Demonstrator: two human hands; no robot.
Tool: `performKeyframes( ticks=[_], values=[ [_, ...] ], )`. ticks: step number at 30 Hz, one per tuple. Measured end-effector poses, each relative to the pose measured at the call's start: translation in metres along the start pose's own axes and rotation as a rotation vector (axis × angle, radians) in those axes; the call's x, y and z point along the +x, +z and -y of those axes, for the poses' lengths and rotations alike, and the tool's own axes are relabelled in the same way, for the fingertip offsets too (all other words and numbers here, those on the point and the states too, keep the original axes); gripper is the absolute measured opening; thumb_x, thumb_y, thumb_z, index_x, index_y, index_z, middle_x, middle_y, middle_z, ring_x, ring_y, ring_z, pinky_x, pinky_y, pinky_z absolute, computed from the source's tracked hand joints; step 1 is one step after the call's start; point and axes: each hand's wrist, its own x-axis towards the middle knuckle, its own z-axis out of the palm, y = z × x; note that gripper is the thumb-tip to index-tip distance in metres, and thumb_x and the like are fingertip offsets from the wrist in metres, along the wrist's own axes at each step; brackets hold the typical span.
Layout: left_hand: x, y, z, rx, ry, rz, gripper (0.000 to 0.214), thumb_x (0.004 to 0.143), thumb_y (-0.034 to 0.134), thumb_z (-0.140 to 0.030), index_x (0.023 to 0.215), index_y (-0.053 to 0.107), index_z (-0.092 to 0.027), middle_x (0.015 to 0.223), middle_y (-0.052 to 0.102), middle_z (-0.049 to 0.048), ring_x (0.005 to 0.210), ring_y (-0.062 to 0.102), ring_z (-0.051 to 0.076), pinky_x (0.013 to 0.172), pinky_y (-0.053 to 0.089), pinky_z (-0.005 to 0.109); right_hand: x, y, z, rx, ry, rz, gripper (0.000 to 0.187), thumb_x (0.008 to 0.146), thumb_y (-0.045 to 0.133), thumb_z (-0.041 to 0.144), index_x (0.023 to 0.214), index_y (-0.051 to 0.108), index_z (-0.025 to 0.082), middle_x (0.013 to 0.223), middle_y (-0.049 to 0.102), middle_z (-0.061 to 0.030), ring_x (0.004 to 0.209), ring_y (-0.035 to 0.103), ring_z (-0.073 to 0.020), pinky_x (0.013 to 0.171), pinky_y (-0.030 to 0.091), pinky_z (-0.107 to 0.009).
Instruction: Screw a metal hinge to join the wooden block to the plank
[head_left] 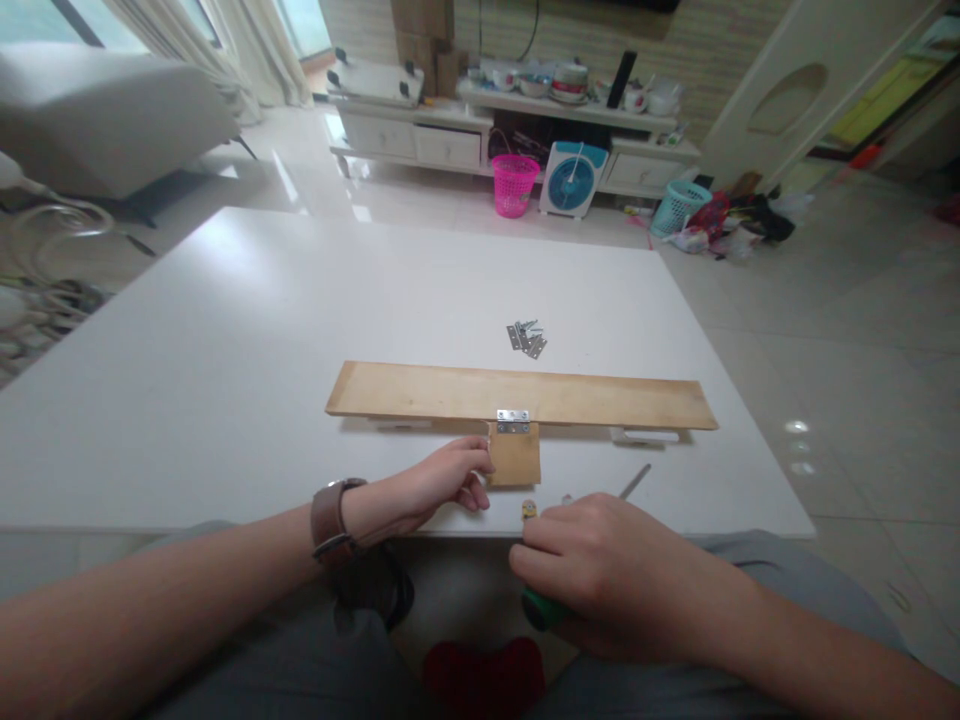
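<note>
A long wooden board (600, 398) lies across the white table (225, 350). A small wooden block (514, 460) is joined to its near edge by a metal hinge (513, 421). My left hand (442, 482), with a brown watch (330, 518) on the wrist, rests on the table with its fingers curled against the left side of the small block. My right hand (600, 570) is closed round a screwdriver with a green handle (541, 610); its metal shaft (634, 482) pokes out past the knuckles. Next to that hand lies a small yellow thing (529, 510).
Spare hinges and screws (526, 338) lie behind the board. Two white supports (643, 435) show under the board. Beyond the table stand a pink basket (513, 184), a blue fan (573, 180), a teal basket (676, 206) and a white cabinet (450, 145).
</note>
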Motion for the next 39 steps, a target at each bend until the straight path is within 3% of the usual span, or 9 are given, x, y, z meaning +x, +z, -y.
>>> performKeyframes(
  ticks=[13, 20, 27, 33, 39],
  values=[
    [0.0023, -0.0018, 0.0010, 0.006, -0.029, -0.035, 0.044, 0.079, 0.065, -0.032, 0.118, 0.056, -0.016, 0.077, 0.064, 0.0027, 0.066, 0.065, 0.017, 0.062, 0.049, 0.029, 0.0004, 0.0000, 0.0008, 0.007, 0.004, 0.019, 0.008, 0.087, 0.063, 0.021, 0.089, 0.055, 0.022, 0.080, 0.066, 0.0019, 0.066, 0.055, -0.0147, 0.055, 0.023, -0.034],
    [-0.0007, -0.0004, -0.0012, 0.001, -0.002, -0.060, 0.034, 0.078, 0.065, -0.030, 0.107, 0.057, -0.017, 0.068, 0.064, 0.0020, 0.064, 0.064, 0.017, 0.062, 0.049, 0.027, 0.0002, -0.0033, 0.0006, 0.011, 0.044, 0.057, 0.009, 0.086, 0.061, 0.018, 0.092, 0.057, 0.022, 0.086, 0.067, 0.0008, 0.065, 0.055, -0.0145, 0.054, 0.021, -0.033],
    [-0.0029, 0.0006, -0.0050, -0.055, 0.044, -0.055, 0.015, 0.076, 0.063, -0.025, 0.088, 0.058, -0.017, 0.073, 0.066, 0.0038, 0.063, 0.063, 0.015, 0.063, 0.050, 0.027, -0.0004, -0.0048, -0.0023, -0.004, 0.272, 0.088, 0.015, 0.084, 0.062, 0.019, 0.099, 0.061, 0.023, 0.110, 0.068, -0.0046, 0.066, 0.060, -0.0145, 0.054, 0.017, -0.032],
    [0.0007, -0.0012, -0.0018, -0.084, 0.110, -0.040, 0.012, 0.079, 0.062, -0.027, 0.082, 0.059, -0.016, 0.067, 0.057, -0.0002, 0.052, 0.051, 0.010, 0.053, 0.041, 0.023, 0.0013, -0.0014, -0.0021, -0.046, 0.374, 0.135, 0.021, 0.083, 0.065, 0.019, 0.103, 0.064, 0.023, 0.134, 0.063, -0.0085, 0.065, 0.065, -0.0158, 0.052, 0.028, -0.030],
    [0.0010, -0.0009, -0.0025, -0.086, 0.096, -0.045, 0.015, 0.081, 0.062, -0.029, 0.085, 0.060, -0.015, 0.068, 0.059, 0.0015, 0.056, 0.055, 0.012, 0.058, 0.045, 0.025, 0.0015, 0.0010, -0.0023, -0.094, 0.420, 0.136, 0.025, 0.084, 0.067, 0.022, 0.109, 0.064, 0.020, 0.138, 0.064, -0.0122, 0.067, 0.070, -0.0192, 0.052, 0.040, -0.032]
  ],
)
